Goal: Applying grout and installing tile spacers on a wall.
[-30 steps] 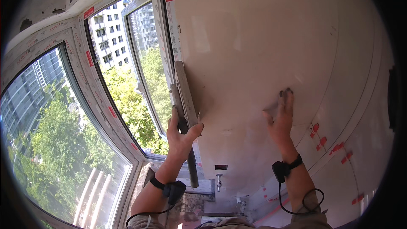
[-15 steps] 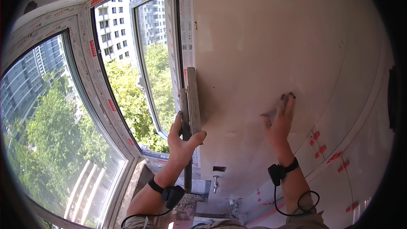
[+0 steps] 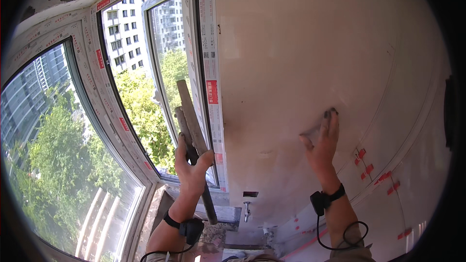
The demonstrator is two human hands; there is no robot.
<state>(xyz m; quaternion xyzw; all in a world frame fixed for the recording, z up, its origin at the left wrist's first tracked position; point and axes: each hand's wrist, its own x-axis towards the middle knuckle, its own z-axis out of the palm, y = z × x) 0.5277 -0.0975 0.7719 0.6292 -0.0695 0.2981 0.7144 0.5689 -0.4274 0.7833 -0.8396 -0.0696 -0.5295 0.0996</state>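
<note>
My left hand [image 3: 191, 171] is wrapped round a dark bar handle on a long, grey, mortar-stained float-like tool [image 3: 192, 116]. The tool's flat plate is seen nearly edge-on, tilted with its top to the left, in front of the window and apart from the wall. The handle's lower end sticks out below my palm. My right hand [image 3: 324, 148] has its fingers stretched upward against the glossy beige wall panel [image 3: 291, 68], with nothing visible in it. Its fingertips are darkened.
An open window sash [image 3: 170, 43] stands behind the tool, and a fixed pane [image 3: 63, 145] fills the left. Red levelling clips [image 3: 366, 170] stick out along the panel joints at lower right. A metal tap [image 3: 247, 211] juts below a small cut-out [image 3: 250, 194].
My left hand has drawn the tool leftward, off the wall's edge, and its top has tipped left. My right hand stays nearly in place on the wall. The view has shifted slightly.
</note>
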